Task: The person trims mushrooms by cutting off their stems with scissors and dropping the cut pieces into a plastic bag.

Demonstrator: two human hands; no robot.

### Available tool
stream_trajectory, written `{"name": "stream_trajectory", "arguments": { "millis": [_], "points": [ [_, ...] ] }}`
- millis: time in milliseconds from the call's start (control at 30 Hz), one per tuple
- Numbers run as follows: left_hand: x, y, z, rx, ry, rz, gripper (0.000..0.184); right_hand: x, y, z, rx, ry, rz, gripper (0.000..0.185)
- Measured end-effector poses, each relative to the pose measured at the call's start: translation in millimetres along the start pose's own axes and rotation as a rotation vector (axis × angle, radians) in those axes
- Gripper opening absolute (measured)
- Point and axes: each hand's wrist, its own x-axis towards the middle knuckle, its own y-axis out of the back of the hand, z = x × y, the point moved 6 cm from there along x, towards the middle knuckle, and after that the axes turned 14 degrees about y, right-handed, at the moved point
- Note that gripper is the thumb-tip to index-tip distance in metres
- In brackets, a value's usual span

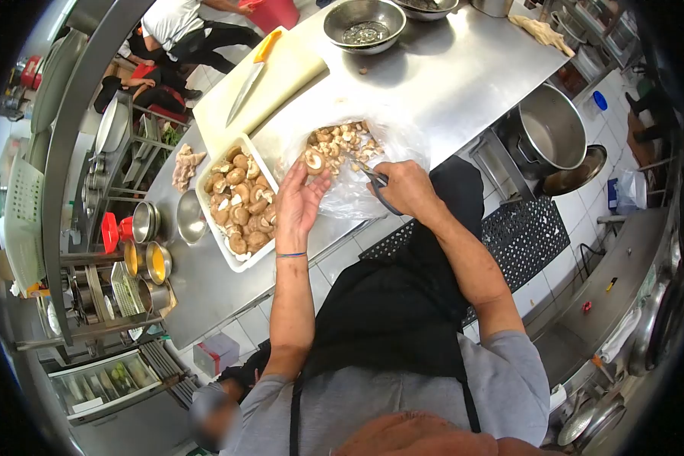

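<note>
My left hand (pixel 302 199) holds a mushroom (pixel 314 160) between fingers and thumb, its pale underside turned up. In my right hand (pixel 404 186) is a pair of scissors (pixel 378 185) with dark handles, the blades pointing toward the clear plastic bag (pixel 403 137). Cut mushroom stems (pixel 346 140) lie heaped in that bag, just beyond both hands. To the left of my left hand stands a white tub (pixel 243 264) filled with brown mushrooms (pixel 239 199).
A knife (pixel 247 90) with an orange handle lies on the cutting board (pixel 281 64). Metal bowls (pixel 365 23) stand at the table's far side. A large pot (pixel 547 125) is on the right. Other people (pixel 194 30) are at the upper left.
</note>
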Motion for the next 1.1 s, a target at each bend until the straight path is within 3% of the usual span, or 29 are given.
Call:
{"name": "stream_trajectory", "arguments": {
  "millis": [200,333,600,733,967,1100],
  "points": [
    [2,-6,4,0.0,-0.029,0.03,0.041,-3,-3,0,0.048,-0.011,-0.019,0.03],
    [7,-6,9,0.068,-0.068,0.045,0.044,-3,2,-10,0.09,0.182,0.157,0.038],
    [19,-12,13,0.09,-0.059,0.025,0.043,-2,1,-8,-0.021,0.121,0.071,0.022],
    [22,-13,5,0.195,-0.078,0.108,0.042,-1,-8,-5,-0.074,0.162,0.117,0.025],
    [30,-10,-6,0.24,-0.106,0.017,0.039,-1,-9,-10,-0.107,0.144,0.054,0.026],
    [28,-12,-10,0.329,-0.118,0.069,0.039,-1,-11,-8,-0.181,0.133,0.013,0.028]
  ]
}}
